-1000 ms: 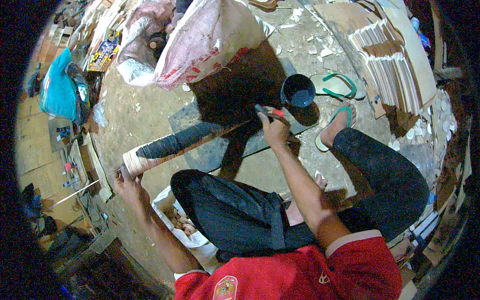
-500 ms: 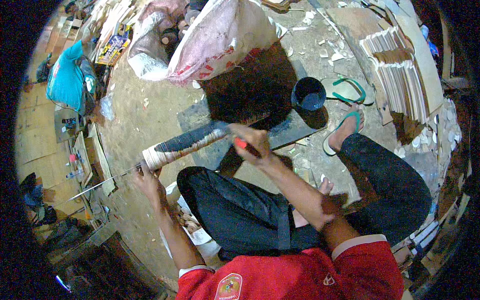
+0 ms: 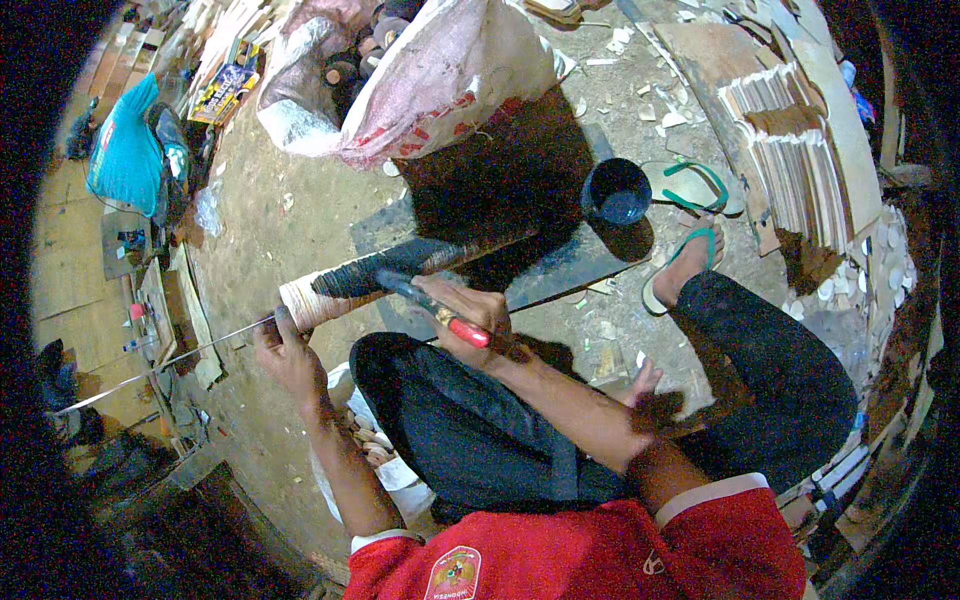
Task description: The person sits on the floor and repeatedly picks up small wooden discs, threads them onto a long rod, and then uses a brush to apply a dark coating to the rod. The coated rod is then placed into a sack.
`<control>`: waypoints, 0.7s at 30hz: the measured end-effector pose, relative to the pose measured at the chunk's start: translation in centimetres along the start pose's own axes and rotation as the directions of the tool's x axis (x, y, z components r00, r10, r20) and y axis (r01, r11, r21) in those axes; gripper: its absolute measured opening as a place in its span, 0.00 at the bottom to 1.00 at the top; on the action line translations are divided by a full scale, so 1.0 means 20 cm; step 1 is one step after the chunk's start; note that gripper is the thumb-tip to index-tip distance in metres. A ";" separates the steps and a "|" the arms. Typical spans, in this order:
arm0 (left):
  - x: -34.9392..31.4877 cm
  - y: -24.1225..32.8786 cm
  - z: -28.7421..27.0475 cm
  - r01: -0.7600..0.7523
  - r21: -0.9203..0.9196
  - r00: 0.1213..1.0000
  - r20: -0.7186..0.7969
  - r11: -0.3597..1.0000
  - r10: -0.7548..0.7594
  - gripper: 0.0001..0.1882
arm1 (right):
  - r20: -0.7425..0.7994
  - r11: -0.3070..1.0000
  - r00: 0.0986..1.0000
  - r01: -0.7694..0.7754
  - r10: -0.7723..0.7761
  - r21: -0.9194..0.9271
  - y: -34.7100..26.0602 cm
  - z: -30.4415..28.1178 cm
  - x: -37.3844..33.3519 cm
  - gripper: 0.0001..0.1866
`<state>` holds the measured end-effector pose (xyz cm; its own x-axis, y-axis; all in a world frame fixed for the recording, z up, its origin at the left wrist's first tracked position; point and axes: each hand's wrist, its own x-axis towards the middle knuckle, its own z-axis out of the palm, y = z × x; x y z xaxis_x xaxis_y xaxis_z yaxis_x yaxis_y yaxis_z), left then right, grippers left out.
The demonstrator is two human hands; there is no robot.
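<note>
Head view: person seated on a dusty floor, seen from above.
Left hand [image 3: 287,352]: closed around the near end of a long wooden cylinder [image 3: 400,275], close to a thin metal rod [image 3: 160,358] that sticks out from that end toward the left.
Cylinder: held tilted above the floor, pale at the near end, dark-coated along the middle, far end lost in shadow.
Right hand [image 3: 470,312]: fingers wrapped around a red-handled brush [image 3: 440,315]; dark head of the brush laid against the coated part of the cylinder.
Dark bucket [image 3: 616,190]: on the floor beyond the right hand, beside a dark plank [image 3: 575,262].
Green sandals [image 3: 695,190]: one lying loose by the bucket, the other worn on a foot.
White sack [image 3: 450,70]: slumped beyond the cylinder.
Stacked thin wood sheets [image 3: 790,160]: at upper right, well apart from both hands.
</note>
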<state>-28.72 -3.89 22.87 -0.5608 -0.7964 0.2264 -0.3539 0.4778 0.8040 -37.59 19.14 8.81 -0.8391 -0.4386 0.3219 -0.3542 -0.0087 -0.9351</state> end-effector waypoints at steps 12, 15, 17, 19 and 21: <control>-0.03 0.11 0.06 0.061 -0.028 0.997 -0.053 0.998 -0.063 0.13 | -0.146 0.983 0.986 -0.098 0.075 -0.154 0.06 -0.08 -0.02 0.16; -0.01 0.07 0.04 0.186 -0.118 0.979 -0.061 0.975 -0.195 0.14 | -0.274 0.953 0.913 -0.286 0.303 0.101 0.09 -0.10 -0.01 0.12; -0.02 0.05 0.04 0.155 -0.094 0.979 -0.120 0.983 -0.166 0.14 | -0.426 0.902 0.804 -0.424 0.415 0.079 0.20 -0.27 0.03 0.12; -0.03 0.02 0.04 0.149 -0.116 0.974 -0.155 0.982 -0.166 0.14 | -0.545 0.759 0.623 -0.650 0.561 0.038 0.28 -0.39 0.05 0.10; -0.03 0.01 0.04 0.249 -0.184 0.949 -0.151 0.951 -0.278 0.13 | -0.509 0.797 0.797 -0.521 0.326 -0.306 0.30 -0.40 0.07 0.10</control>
<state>-29.07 -2.89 22.42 -0.3210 -0.9441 0.0745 -0.3383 0.1878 0.9221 -44.12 25.64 4.91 -0.9941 0.1053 0.0271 0.0290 0.4966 -0.8675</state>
